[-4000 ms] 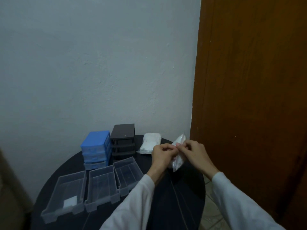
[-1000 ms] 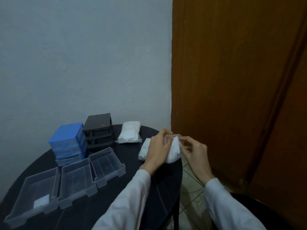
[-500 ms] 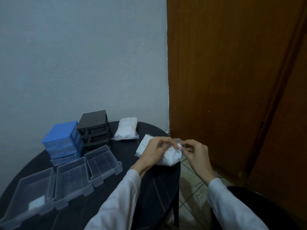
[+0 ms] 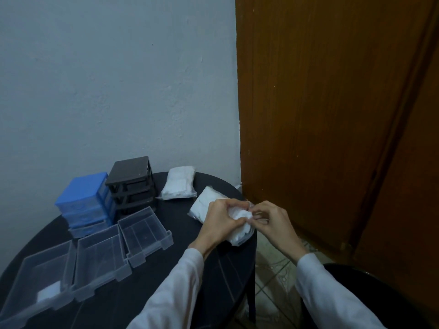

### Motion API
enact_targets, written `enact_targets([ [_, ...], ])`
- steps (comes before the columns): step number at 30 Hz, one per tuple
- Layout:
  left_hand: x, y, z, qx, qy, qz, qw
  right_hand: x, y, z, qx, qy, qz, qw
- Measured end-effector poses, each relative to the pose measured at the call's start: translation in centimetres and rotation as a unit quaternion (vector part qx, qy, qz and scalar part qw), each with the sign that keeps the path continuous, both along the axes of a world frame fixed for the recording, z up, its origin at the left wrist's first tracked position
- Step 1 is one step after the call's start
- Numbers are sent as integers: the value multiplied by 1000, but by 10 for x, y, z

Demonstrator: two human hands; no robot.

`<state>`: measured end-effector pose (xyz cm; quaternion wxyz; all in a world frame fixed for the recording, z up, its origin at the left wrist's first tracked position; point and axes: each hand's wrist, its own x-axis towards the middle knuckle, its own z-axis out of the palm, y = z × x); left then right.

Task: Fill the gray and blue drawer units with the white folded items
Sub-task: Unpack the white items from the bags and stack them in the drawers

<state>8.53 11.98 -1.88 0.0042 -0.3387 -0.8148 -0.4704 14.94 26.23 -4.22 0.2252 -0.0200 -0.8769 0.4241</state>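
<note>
My left hand (image 4: 219,222) and my right hand (image 4: 273,222) both grip a clear plastic pack of white folded items (image 4: 240,227) at the right edge of the round black table (image 4: 147,302), pinching its top. A second pack (image 4: 204,204) lies flat just behind my left hand, and a third pack (image 4: 179,182) lies further back. The blue drawer unit (image 4: 85,203) and the dark gray drawer unit (image 4: 133,184), its slots empty, stand at the back left. Three clear drawers lie pulled out on the table: right (image 4: 145,236), middle (image 4: 101,260), and left (image 4: 35,283) holding one white folded item (image 4: 48,293).
A pale wall stands behind the table and a brown wooden door (image 4: 332,115) is at the right. Tiled floor (image 4: 275,264) shows past the table's right edge. A dark round seat (image 4: 370,295) sits at the lower right.
The view has shifted right since four seconds ago. A second pack now lies on the table behind my left hand. Both hands have stayed on the held pack, lowering it toward the table edge.
</note>
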Motion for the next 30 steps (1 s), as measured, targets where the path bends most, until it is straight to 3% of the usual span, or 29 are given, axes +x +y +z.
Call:
enact_targets([
  [5, 1, -1, -3, -2, -12, -1, 1000, -2, 2, -2, 43, 2, 6, 999],
  [12, -1, -1, -3, -27, -22, -13, 999, 5, 10, 2, -5, -24, 25, 999],
  [19, -1, 0, -7, -27, -36, -17, 999, 8, 8, -3, 22, -61, 24, 998],
  [30, 2, -3, -5, -42, -42, -34, 998, 6, 1, 0, 85, -17, -22, 996],
])
